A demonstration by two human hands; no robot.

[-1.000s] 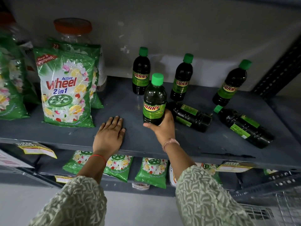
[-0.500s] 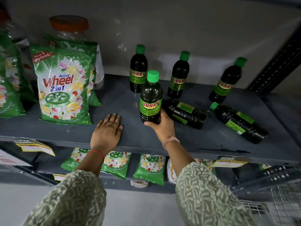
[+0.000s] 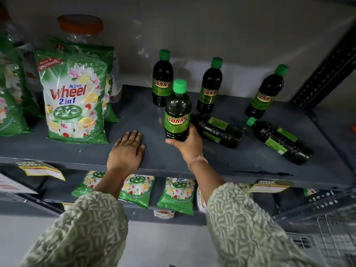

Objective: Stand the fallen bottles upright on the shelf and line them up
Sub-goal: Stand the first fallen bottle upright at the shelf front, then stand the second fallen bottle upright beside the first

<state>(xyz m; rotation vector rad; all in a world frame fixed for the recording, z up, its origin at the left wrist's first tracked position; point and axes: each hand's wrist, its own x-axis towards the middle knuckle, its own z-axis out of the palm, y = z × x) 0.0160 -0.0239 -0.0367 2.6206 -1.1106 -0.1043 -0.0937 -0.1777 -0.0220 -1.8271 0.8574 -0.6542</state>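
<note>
My right hand grips the base of an upright dark Sunny bottle with a green cap, held near the middle of the grey shelf. My left hand rests flat on the shelf, fingers together, holding nothing. Three more bottles stand at the back: one on the left, one in the middle and one on the right. Two bottles lie on their sides: one just right of my right hand, another further right.
Green Wheel detergent bags stand on the left of the shelf, with an orange-lidded jar behind them. Smaller detergent packets sit on the shelf below. A perforated metal upright bounds the right side. A wire basket shows at lower right.
My right hand has carried the held bottle slightly back and up, towards the standing bottles. My left hand stays flat on the shelf.
</note>
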